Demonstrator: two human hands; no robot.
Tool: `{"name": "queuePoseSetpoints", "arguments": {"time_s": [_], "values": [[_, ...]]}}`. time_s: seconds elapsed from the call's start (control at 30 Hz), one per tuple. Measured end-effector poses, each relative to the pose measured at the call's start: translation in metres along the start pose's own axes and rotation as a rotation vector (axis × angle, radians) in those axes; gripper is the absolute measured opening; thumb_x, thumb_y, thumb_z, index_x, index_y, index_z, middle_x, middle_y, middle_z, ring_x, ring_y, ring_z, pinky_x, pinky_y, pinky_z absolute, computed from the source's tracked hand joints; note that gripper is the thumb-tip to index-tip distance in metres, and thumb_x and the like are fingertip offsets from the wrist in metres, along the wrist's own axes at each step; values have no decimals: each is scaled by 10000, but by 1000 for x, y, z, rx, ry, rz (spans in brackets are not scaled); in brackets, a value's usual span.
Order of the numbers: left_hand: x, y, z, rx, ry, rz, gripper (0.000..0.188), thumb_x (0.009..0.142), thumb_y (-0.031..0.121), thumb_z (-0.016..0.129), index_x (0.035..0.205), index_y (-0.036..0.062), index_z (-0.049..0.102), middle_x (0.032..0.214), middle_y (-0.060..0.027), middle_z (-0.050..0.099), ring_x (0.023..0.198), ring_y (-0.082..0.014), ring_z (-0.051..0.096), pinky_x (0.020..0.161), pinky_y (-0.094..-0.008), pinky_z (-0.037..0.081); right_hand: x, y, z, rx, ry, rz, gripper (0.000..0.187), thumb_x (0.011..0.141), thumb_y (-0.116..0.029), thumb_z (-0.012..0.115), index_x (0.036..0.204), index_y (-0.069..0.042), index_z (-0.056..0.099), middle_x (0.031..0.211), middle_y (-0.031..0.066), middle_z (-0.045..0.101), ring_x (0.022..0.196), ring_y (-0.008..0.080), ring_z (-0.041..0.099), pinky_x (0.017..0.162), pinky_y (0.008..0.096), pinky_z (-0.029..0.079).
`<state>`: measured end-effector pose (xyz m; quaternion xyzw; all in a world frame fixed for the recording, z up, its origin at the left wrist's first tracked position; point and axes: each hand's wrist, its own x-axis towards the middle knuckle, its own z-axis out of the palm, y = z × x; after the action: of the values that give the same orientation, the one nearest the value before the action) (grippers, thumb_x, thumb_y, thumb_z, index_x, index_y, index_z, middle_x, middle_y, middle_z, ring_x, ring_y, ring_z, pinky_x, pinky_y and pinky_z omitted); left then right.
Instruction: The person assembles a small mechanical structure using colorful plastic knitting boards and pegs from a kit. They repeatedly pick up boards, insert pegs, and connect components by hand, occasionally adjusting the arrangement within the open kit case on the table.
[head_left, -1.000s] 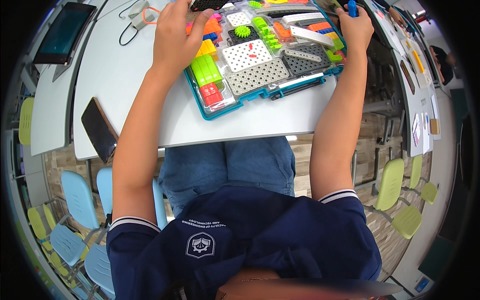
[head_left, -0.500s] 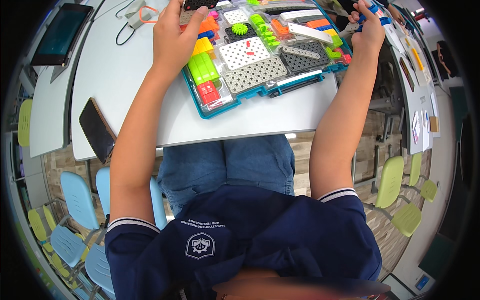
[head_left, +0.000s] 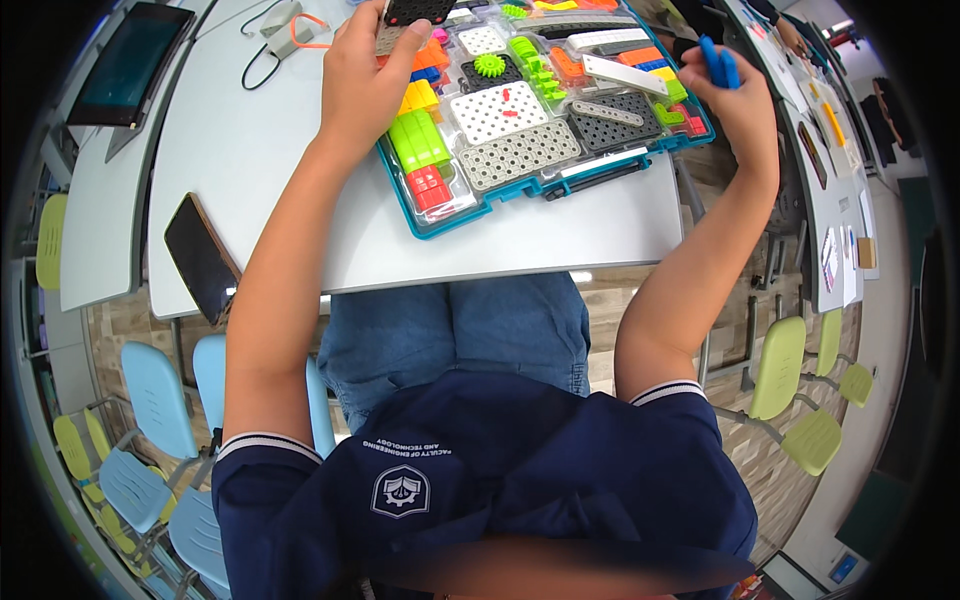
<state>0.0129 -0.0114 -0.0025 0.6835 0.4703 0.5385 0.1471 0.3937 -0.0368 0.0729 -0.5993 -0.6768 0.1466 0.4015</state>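
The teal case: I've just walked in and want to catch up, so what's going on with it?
A person at a white table has both hands busy. The left hand grips a black plate near the far left of the teal case. The right hand holds a blue tool, mostly hidden, off the case's right side. Colourful pieces fill the case, and a phone lies left of the left forearm.

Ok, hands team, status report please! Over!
Left hand: gripping black plastic piece, partly out of frame. Right hand: holding two blue handles. Teal-rimmed plastic parts tray: between hands, long white plastic beam lying across it.
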Motion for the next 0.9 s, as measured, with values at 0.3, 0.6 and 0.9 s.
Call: {"name": "queuePoseSetpoints", "arguments": {"time_s": [0.3,0.6,0.9], "values": [[2,-6,1,13,10,21,403,981,356,715,1186,15,645,1049,-81,746,943,-113,677,811,-260,523,-44,-13,6,-233,-190,75,351,814,40,760,1141,-49,667,1040,44,767,940,160,694,867,316,527],[1,-6,3,-7,6,52,386,983,333,722,1194,19,644,1045,-85,754,927,-122,689,808,-269,531,-45,-3,13,-301,-116,101,407,797,11,804,1174,-66,672,1036,69,761,890,170,678,813,328,510],[1,-3,2,64,16,92,374,962,323,748,1166,19,670,929,-58,741,822,-111,651,747,-264,512,-39,8,10,-158,-162,95,408,802,34,787,1181,-73,680,943,31,675,856,145,630,808,310,514]]}}
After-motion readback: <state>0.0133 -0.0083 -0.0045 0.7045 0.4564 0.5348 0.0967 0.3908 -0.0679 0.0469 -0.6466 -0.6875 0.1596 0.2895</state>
